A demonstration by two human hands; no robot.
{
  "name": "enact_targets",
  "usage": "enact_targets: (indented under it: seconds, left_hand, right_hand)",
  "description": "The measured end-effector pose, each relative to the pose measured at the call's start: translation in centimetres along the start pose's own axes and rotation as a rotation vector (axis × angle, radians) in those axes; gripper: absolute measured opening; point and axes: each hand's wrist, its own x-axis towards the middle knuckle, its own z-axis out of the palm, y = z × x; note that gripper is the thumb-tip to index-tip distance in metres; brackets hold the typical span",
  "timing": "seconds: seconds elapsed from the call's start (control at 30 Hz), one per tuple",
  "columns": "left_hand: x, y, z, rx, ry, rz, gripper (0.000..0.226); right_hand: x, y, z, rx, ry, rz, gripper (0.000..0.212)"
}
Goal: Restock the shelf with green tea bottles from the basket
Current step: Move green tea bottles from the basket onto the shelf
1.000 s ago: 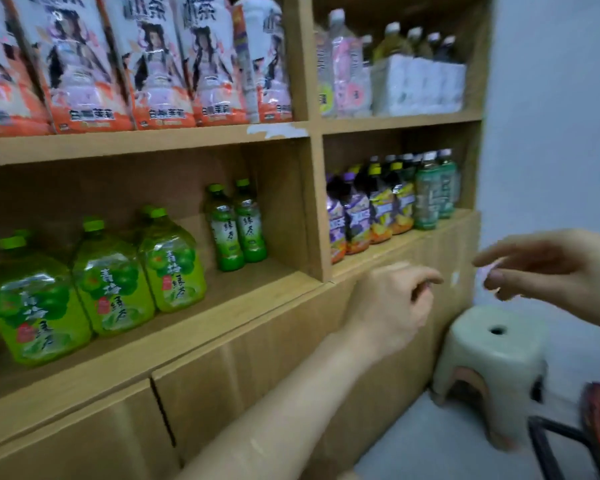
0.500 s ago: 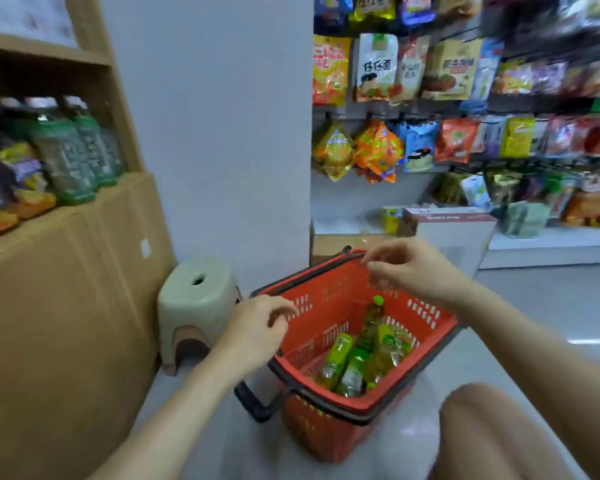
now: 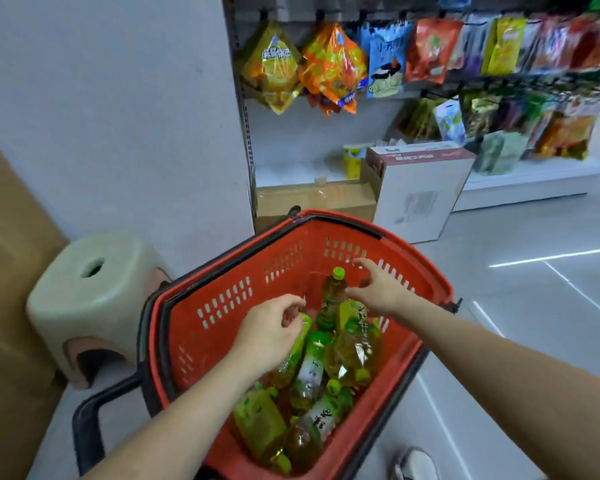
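I am bent over the red basket point(image 3: 222, 317), which stands on the floor just beside the pale green stool point(image 3: 94, 289), and both my arms reach down into it. The green tea bottles point(image 3: 352, 348) lie in a loose heap at the bottom, most on their sides and crossing one another. One upright bottle point(image 3: 331, 299) stands toward the far wall with its cap clear of the heap. My right hand point(image 3: 378, 289) goes for that one because it looks the easiest to lift. Its fingers are spread and uncurled beside the neck, close to it but not closed round it, so it holds nothing. My left hand point(image 3: 274, 329) is over a slim bottle point(image 3: 297, 351) that lies slantwise with its cap toward the far wall. The fingers curl down over the cap end, and I cannot tell whether they grip it or only hover over it. I judge that I mean to take one bottle in each hand, to save trips. The shelf I must fill is out of sight; only a brown wooden panel point(image 3: 7, 306) shows at the left edge. Beyond the basket are a white carton point(image 3: 420, 188) and hanging snack packets point(image 3: 333, 64), no part of my job. Pulling the slim bottle out may shift those resting against it.
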Motion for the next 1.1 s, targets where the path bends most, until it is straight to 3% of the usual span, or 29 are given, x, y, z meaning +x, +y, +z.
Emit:
enact_targets:
  seconds: [0.23,0.37,0.53,0.67,0.77,0.87,1.1]
  left_hand:
    - [9.5,-4.7,5.5,0.155,-0.143,0.041,0.029]
    - [12.9,-10.0,8.5,0.241,-0.232,-0.117,0.036]
    - [13.3,-15.9,14.4,0.240,-0.397,-0.371,0.075]
    - [11.5,-18.3,18.1,0.168,-0.399,-0.471,0.099]
    - [10.4,-19.7,19.2,0.129,-0.367,-0.532,0.111]
    - [10.6,-19.8,18.7,0.128,-0.332,-0.559,0.103]
    - [12.3,-13.5,8.4,0.276,-0.239,-0.450,0.047]
  right_hand:
    - [12.7,2.4,4.1,-0.445,-0.180,-0.047,0.074]
    - [15.6,4.5,5.9,-0.650,-0.190,-0.032,0.071]
    - [16.4,5.2,7.2,-0.580,-0.132,-0.099,0.051]
    - [16.3,6.0,7.8,-0.501,-0.141,-0.087,0.061]
    - [16.8,6.9,7.6,-0.356,-0.118,-0.023,0.050]
    - [17.2,7.5,7.7,-0.220,-0.118,-0.015,0.032]
    - [16.2,4.9,6.2,-0.079,-0.088,-0.144,0.014]
